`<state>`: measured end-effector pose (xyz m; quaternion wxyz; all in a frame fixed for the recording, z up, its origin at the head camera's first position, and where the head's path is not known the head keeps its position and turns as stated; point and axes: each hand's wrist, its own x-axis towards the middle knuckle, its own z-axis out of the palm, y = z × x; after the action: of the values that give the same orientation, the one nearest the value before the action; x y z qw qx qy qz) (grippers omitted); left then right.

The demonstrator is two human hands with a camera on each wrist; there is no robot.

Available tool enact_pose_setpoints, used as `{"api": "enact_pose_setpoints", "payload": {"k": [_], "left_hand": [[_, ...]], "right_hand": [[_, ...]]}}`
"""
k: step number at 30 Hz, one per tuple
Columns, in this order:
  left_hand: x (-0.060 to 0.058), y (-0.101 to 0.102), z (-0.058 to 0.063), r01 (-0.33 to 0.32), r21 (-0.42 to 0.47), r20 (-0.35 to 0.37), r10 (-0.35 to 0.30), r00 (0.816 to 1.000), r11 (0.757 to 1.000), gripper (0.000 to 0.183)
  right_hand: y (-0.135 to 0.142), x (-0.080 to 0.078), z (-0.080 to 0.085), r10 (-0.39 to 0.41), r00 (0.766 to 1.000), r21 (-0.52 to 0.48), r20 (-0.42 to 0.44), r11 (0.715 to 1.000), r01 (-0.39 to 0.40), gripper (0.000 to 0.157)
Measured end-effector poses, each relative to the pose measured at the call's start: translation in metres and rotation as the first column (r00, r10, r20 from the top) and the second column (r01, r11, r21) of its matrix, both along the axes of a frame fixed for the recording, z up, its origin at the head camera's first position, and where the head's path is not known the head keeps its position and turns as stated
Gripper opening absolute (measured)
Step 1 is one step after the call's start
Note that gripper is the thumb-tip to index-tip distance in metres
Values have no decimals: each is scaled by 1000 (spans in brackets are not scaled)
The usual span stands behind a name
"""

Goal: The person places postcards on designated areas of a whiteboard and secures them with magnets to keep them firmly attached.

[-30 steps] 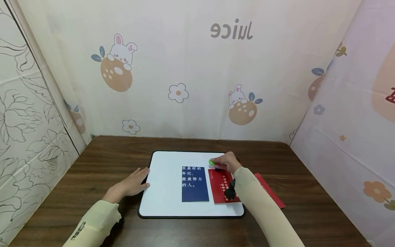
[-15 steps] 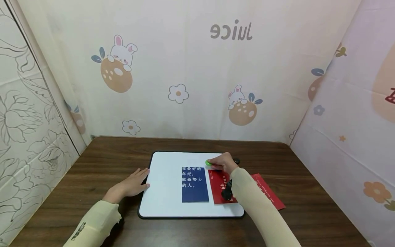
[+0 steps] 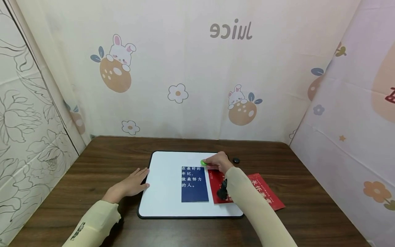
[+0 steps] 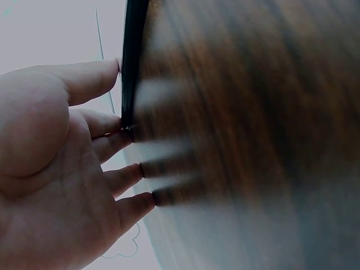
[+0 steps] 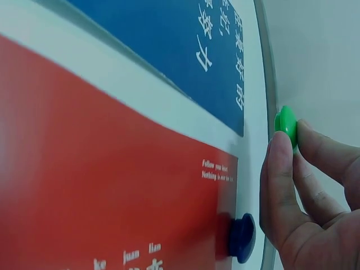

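Note:
My left hand [image 3: 129, 183] rests with straight fingers along the left edge of a whiteboard [image 3: 163, 188] lying on the table. In the left wrist view its fingertips touch the board's black frame [image 4: 133, 62]. Thumb and fingers of my right hand [image 3: 219, 160] pinch a round green magnet [image 5: 288, 126], held close over the board by the top right corner of a blue card [image 3: 195, 192]. Beside that lies a red card [image 3: 216, 188], partly covered by my right arm. A dark blue magnet [image 5: 243, 238] sits at the red card's top edge.
A small black round piece [image 3: 236, 160] is on the wooden table [image 3: 123, 230] just off the board's top right corner. Another red card [image 3: 268, 192] lies on the table right of the board, partly behind my right sleeve. Printed curtains [image 3: 197, 68] stand behind and at both sides.
My right hand has moved left with the green magnet, from above the red card to the blue card's top right corner. The black piece has come into view. My left hand stays put.

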<state>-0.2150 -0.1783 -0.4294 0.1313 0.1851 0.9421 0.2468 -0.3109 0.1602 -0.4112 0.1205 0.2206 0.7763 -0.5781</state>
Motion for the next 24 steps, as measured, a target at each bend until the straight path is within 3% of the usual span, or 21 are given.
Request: {"api": "enact_pose_setpoints", "payload": {"k": [7,18,24], "left_hand": [[-2,-1,-2,-10,-23,11,10,1000,1000,63],[-4,1,-3,-2,-25,-1,2,1000,1000,64],[-3,0,-5,-5,-35,-2,5,1000,999,63]], "right_hand": [[-9,-3,1,18,1000,25,17,1000,-18,29],[-26,-1,2,67,998,-27,-5,997,-67,23],[-32,1,3,106,994,7,-22,994,-106,24]]}}
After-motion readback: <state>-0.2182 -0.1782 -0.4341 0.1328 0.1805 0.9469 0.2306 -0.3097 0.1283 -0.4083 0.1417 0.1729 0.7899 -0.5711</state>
